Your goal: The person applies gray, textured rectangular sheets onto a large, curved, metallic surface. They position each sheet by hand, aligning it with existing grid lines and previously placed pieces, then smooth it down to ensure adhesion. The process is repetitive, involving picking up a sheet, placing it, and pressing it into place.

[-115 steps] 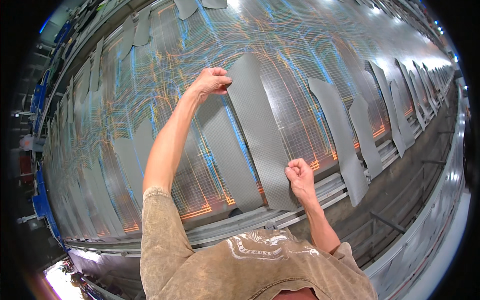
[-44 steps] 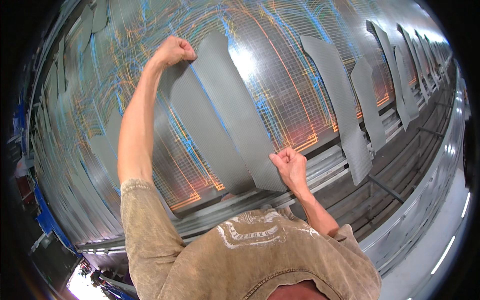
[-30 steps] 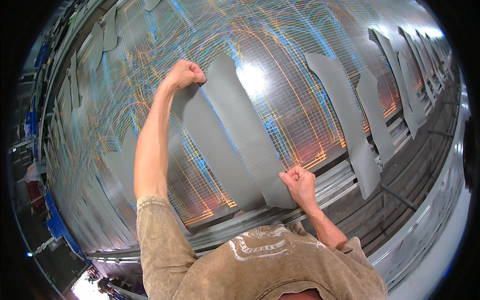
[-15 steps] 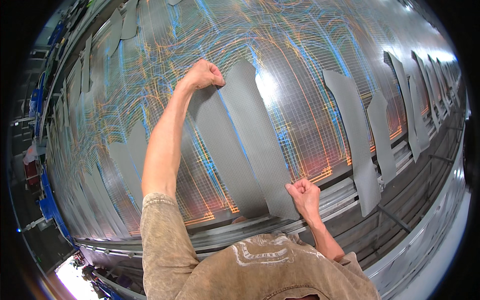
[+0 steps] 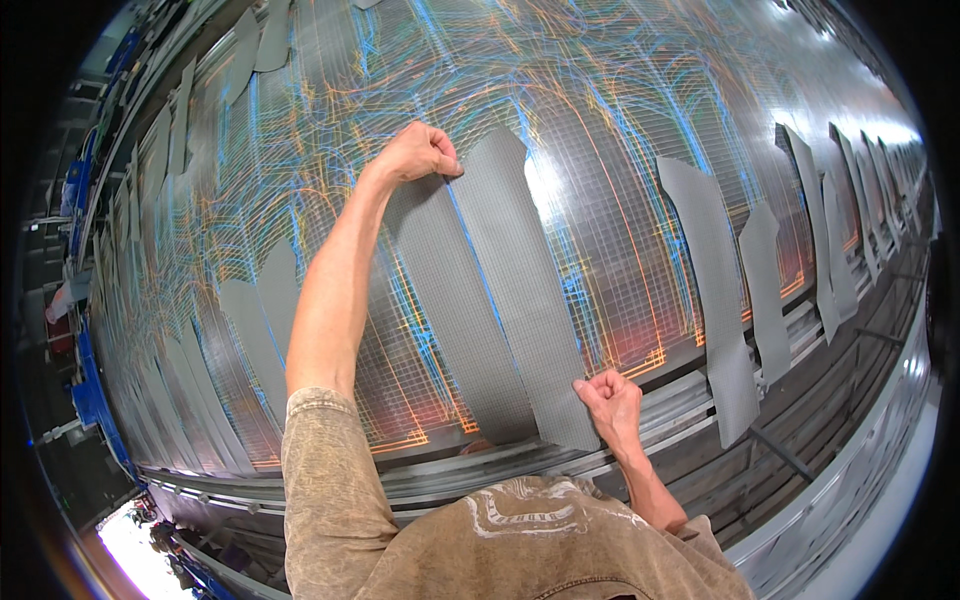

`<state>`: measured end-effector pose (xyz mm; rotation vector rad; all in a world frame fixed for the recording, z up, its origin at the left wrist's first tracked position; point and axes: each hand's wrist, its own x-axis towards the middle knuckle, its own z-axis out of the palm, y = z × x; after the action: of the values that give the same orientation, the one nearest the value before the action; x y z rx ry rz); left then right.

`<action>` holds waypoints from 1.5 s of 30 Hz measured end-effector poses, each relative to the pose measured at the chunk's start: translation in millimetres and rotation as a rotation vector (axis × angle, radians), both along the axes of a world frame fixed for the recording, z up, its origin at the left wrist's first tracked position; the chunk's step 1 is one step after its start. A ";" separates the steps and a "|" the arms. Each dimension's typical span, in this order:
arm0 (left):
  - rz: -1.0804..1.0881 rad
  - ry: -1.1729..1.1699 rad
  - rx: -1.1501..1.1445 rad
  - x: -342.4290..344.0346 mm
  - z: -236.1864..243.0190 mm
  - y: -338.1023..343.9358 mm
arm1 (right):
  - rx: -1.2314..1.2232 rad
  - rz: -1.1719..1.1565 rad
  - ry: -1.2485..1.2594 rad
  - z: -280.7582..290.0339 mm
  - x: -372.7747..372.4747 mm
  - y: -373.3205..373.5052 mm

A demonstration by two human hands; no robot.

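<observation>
A long grey strip of finely ribbed sheet [image 5: 520, 290] lies lengthwise on the shiny metal table [image 5: 620, 270] in front of me. My left hand [image 5: 420, 155] is closed in a pinch at the strip's far left corner. Lower down, my right hand [image 5: 612, 408] pinches its right edge near the end closest to me. That near end hangs over the table's edge rail. A second grey strip [image 5: 455, 310] lies close along its left side, with a thin blue line showing between the two. The far end of this second strip is partly hidden under my left hand.
Dense blue, orange and green lines cover the table. Similar grey pieces lie to the right, one [image 5: 715, 290] overhanging the metal edge rail [image 5: 680, 400], and others [image 5: 265, 320] to the left. A blue frame [image 5: 95, 395] stands at far left.
The view has tilted slightly, so the table and strips appear a little lower and farther right. Both hands keep their pinch at the same places on the strip.
</observation>
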<state>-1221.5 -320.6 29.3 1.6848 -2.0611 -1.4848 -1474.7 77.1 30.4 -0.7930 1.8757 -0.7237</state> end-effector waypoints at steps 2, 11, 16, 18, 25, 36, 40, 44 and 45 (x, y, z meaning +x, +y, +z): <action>0.085 0.113 0.023 2.6 3.8 0.8 | 0.012 -0.023 -0.029 -1.5 -0.1 1.2; 0.451 0.240 -0.819 4.6 -0.7 88.4 | 0.036 -0.037 -0.034 1.3 1.0 -1.2; -0.231 0.000 -0.816 -37.9 0.7 213.5 | 0.042 -0.064 -0.073 6.0 1.5 -1.2; -0.357 -0.005 -0.754 -45.9 -9.7 237.5 | 0.039 -0.057 -0.090 4.0 1.7 -0.9; -0.319 -0.228 -0.772 -61.0 -21.8 205.4 | 0.015 -0.034 -0.069 0.5 -0.3 0.6; -0.304 -0.248 -0.723 -58.3 -32.6 191.8 | 0.018 -0.042 -0.087 2.4 0.7 0.5; -0.298 -0.240 -0.745 -56.4 -36.3 193.3 | 0.032 -0.053 -0.091 -1.4 0.2 3.4; -0.291 -0.210 -0.749 -55.0 -37.6 193.8 | 0.041 -0.064 -0.106 -1.7 -0.2 3.6; -0.286 -0.201 -0.751 -54.9 -37.1 193.6 | 0.038 -0.060 -0.101 -2.7 -0.4 4.1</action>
<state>-1276.4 -127.0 -7.8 1.2987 -2.5768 -0.4449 -1475.1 81.2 27.7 -0.6669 1.8230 -0.7495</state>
